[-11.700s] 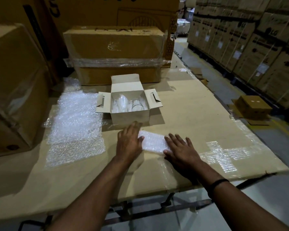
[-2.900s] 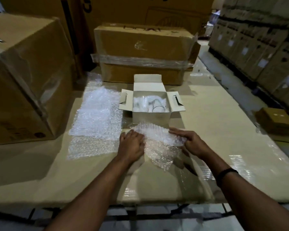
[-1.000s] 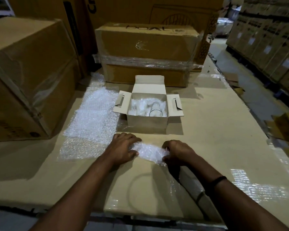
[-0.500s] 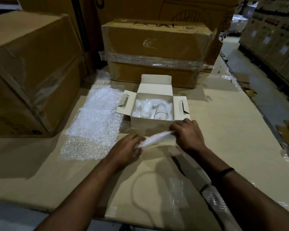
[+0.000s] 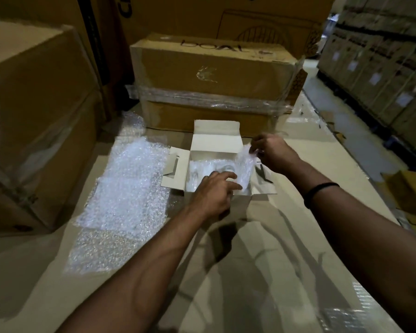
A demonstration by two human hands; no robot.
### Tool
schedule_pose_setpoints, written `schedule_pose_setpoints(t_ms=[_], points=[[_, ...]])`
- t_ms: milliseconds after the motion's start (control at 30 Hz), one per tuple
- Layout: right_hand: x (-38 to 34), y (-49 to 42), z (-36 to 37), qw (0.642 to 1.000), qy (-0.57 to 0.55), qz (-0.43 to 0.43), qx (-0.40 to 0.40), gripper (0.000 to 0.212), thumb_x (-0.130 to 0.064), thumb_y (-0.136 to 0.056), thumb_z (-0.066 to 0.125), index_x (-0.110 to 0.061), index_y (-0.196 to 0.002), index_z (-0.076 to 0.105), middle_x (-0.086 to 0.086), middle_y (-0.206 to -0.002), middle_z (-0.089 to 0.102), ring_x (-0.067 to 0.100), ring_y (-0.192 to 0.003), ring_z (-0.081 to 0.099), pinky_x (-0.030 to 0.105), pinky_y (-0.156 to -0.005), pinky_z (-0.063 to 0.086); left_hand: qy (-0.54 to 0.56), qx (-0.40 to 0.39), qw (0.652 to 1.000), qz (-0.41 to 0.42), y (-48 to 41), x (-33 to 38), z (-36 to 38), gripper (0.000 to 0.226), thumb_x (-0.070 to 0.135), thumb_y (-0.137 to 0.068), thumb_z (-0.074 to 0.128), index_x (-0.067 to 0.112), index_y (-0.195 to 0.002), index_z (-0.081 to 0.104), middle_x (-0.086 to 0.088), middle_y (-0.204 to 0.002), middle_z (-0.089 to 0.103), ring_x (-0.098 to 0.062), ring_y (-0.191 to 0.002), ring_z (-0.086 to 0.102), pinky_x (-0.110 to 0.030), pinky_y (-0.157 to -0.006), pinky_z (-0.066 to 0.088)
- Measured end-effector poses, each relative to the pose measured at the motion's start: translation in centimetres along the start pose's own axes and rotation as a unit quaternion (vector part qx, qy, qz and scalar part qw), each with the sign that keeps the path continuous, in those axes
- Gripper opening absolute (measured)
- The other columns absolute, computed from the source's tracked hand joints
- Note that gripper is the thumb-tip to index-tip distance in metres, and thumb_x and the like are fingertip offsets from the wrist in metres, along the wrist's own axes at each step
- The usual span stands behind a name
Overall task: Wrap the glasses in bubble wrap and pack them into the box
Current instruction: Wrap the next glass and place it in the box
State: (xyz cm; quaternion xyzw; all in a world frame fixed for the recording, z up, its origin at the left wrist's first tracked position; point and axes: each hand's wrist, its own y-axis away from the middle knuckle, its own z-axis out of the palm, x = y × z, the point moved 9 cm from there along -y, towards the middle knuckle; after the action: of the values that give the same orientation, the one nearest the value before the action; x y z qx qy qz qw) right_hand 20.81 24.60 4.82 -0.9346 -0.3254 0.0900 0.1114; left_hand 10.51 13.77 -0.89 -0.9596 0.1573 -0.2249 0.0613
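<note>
A small white box (image 5: 175,169) stands open in the middle of the table, flaps spread. Inside it lie wrapped glasses (image 5: 199,169), pale and hard to tell apart. A glass rolled in bubble wrap (image 5: 244,168) stands on end in the box's right side. My right hand (image 5: 268,150) pinches the top of this roll above the box. My left hand (image 5: 214,192) reaches over the front wall, fingers extended against the roll's lower part. Sheets of bubble wrap (image 5: 127,188) lie flat to the left of the box.
A large taped carton (image 5: 211,75) stands right behind the white box. Another big carton (image 5: 31,116) fills the table's left side. Stacked cartons (image 5: 389,68) line the aisle at right, and a small brown box (image 5: 411,193) sits beyond the table's right edge.
Both hands lifted the rolled bubble-wrap bundle off the table in front of the box and carried it forward into the box's right side, turning it upright.
</note>
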Motion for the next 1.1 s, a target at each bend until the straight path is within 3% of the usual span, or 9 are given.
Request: schedule_pose_setpoints(t_ms=[100,300,400,533,667,767,833,967,1100], points=[[-0.4,-1.1,1.8,0.995,0.036,-0.049,-0.083,0.025,0.005,-0.080,0.067,-0.011,-0.097,0.074,0.009,-0.117,0.063,0.024,-0.101,0.063,0.031,-0.083,0.052,0.054,-0.083,0.995,-0.025,-1.3,-0.8,1.4,0.041,0.007,-0.089,0.050,0.024,-0.123,0.065,-0.002,-0.130,0.063,-0.024,-0.114,0.059,-0.042,-0.095,0.049],[-0.4,-2.0,5.0,0.964,0.117,-0.072,-0.226,0.031,0.000,-0.083,0.062,-0.015,-0.109,0.070,0.003,-0.126,0.059,0.022,-0.110,0.059,0.037,-0.089,0.051,0.106,-0.185,0.974,-0.079,-2.8,-0.9,3.4,0.045,0.020,-0.085,0.047,0.025,-0.128,0.056,-0.004,-0.132,0.059,-0.023,-0.110,0.057,-0.040,-0.092,0.049],[-0.8,-2.2,6.3,0.945,0.175,-0.087,-0.261,0.034,-0.014,-0.085,0.061,-0.024,-0.117,0.068,-0.002,-0.129,0.060,0.020,-0.117,0.054,0.038,-0.093,0.049,0.098,-0.210,0.967,-0.104,-2.8,-1.0,4.5,0.048,0.040,-0.085,0.050,0.024,-0.130,0.053,-0.005,-0.130,0.059,-0.023,-0.108,0.057,-0.040,-0.092,0.049],[-0.9,-2.0,8.2,0.900,0.285,-0.095,-0.316,0.034,-0.038,-0.089,0.054,-0.036,-0.122,0.062,-0.008,-0.131,0.058,0.019,-0.124,0.045,0.039,-0.098,0.039,0.029,-0.233,0.967,-0.100,-2.8,-0.8,5.2,0.040,0.046,-0.096,0.044,0.028,-0.129,0.056,-0.004,-0.135,0.056,-0.025,-0.115,0.054,-0.041,-0.094,0.045],[-1.2,-2.4,8.8,0.893,0.327,-0.074,-0.302,0.034,-0.040,-0.091,0.052,-0.027,-0.120,0.063,-0.005,-0.132,0.056,0.023,-0.124,0.041,0.042,-0.095,0.035,0.011,-0.242,0.966,-0.094,-2.4,-0.5,4.9,0.038,0.049,-0.096,0.047,0.030,-0.125,0.062,-0.003,-0.130,0.060,-0.025,-0.112,0.056,-0.038,-0.090,0.044],[-2.1,-3.0,7.9,0.915,0.318,-0.077,-0.235,0.034,-0.039,-0.087,0.062,-0.024,-0.118,0.061,0.001,-0.129,0.054,0.025,-0.120,0.044,0.041,-0.091,0.036,-0.031,-0.130,0.989,-0.068,-2.3,-0.4,2.9,0.036,0.047,-0.094,0.047,0.025,-0.114,0.069,-0.005,-0.118,0.066,-0.025,-0.100,0.059,-0.034,-0.079,0.041],[-2.7,-2.9,7.1,0.932,0.293,-0.089,-0.193,0.034,-0.037,-0.082,0.070,-0.027,-0.113,0.061,0.001,-0.122,0.055,0.025,-0.115,0.047,0.039,-0.085,0.036,-0.055,-0.057,0.997,-0.022,-2.3,0.6,1.7,0.035,0.041,-0.095,0.047,0.023,-0.116,0.069,-0.003,-0.120,0.066,-0.025,-0.103,0.056,-0.037,-0.086,0.040],[-2.6,-2.4,7.0,0.936,0.283,-0.077,-0.193,0.011,-0.027,-0.088,0.059,-0.028,-0.098,0.065,-0.005,-0.107,0.066,0.021,-0.107,0.052,0.036,-0.082,0.033,-0.073,-0.133,0.988,-0.025,-2.5,1.2,3.0,0.032,0.036,-0.094,0.044,0.025,-0.114,0.065,-0.006,-0.122,0.065,-0.030,-0.111,0.055,-0.042,-0.093,0.039],[-1.8,-2.0,7.4,0.917,0.254,-0.056,-0.301,0.033,-0.025,-0.092,0.055,-0.039,-0.120,0.061,-0.005,-0.125,0.062,0.018,-0.126,0.043,0.044,-0.104,0.026,-0.062,-0.188,0.977,-0.076,-2.5,0.3,4.3,0.037,0.045,-0.097,0.039,0.027,-0.119,0.062,-0.007,-0.126,0.062,-0.028,-0.115,0.055,-0.045,-0.099,0.036]])
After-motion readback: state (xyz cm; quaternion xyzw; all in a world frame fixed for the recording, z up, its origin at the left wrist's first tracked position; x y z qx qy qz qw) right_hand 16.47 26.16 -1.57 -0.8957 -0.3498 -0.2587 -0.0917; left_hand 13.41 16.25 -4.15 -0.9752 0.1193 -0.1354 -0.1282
